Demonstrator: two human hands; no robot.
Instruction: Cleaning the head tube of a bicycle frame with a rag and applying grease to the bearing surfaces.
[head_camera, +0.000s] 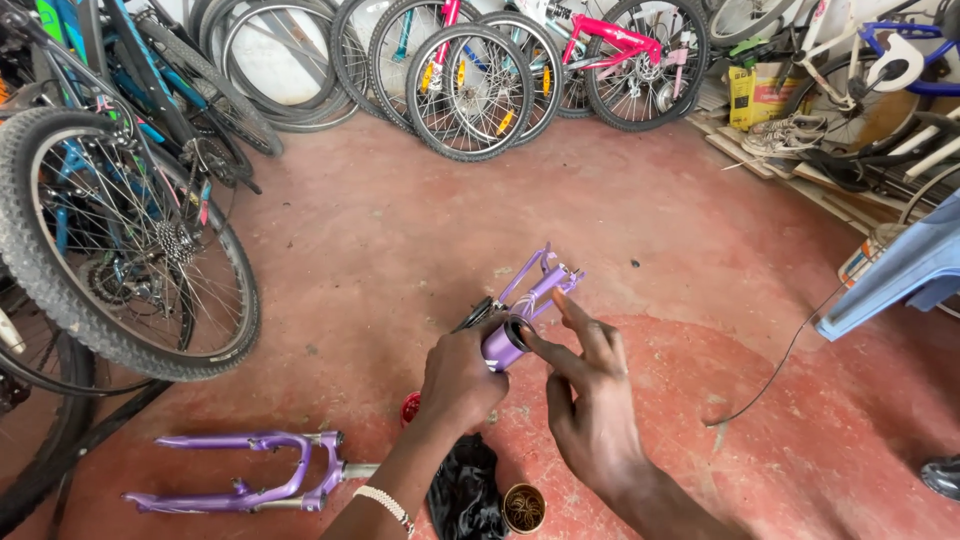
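Purple metal fills both hands: the left hand (458, 380) is clenched round the head tube of a small purple bicycle frame (522, 312), holding it up over the red concrete floor (420, 220) with the open end of the tube towards the camera; the right hand (590, 385) is not closed on anything, its index and middle fingers (578, 322) stretched out and resting at the rim of that open end; below the hands, on the floor, a small round tin (524, 508) stands open with a brownish, coiled-looking mass inside, just beside a crumpled black bag (466, 492); a red cap (410, 408) shows just behind the left wrist; a purple suspension fork (245, 484) lies flat to the left; bicycle wheels (470, 92) lean along the far wall.
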